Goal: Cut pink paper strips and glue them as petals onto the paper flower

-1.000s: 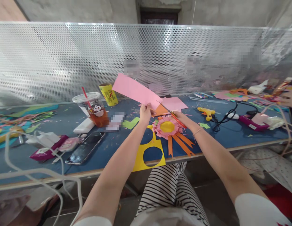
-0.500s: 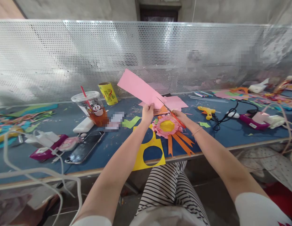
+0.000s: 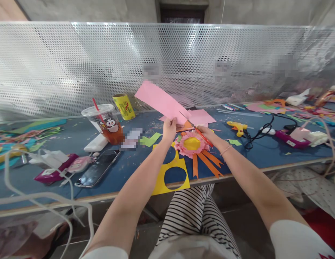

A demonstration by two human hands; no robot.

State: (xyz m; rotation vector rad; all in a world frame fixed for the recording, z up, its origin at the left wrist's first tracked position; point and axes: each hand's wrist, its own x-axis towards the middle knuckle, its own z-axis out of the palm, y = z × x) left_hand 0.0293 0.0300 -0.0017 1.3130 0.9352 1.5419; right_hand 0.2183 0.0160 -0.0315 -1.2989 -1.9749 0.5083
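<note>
A long pink paper strip [image 3: 159, 99] rises up and to the left from my left hand [image 3: 170, 129], whose fingers pinch its lower edge. My right hand [image 3: 208, 135] is closed round the orange-red handles of a pair of scissors [image 3: 201, 135]. The blades point up and left and lie at the strip's right end. Just below the scissors, a pink paper rosette [image 3: 192, 144] with a yellow centre and orange tails [image 3: 209, 163] rests on the table. More pink paper [image 3: 202, 117] lies behind the scissors.
On the blue table [image 3: 137, 163] are yellow paper with round holes [image 3: 159, 176], a drink cup [image 3: 105, 124], a yellow roll [image 3: 124, 107], a phone [image 3: 98, 169] and a yellow glue gun [image 3: 237, 127]. A perforated metal screen [image 3: 102, 61] stands behind.
The pink strip has bent slightly, its middle bowing upward and its upper left end dipping. Both hands and the scissors have hardly moved.
</note>
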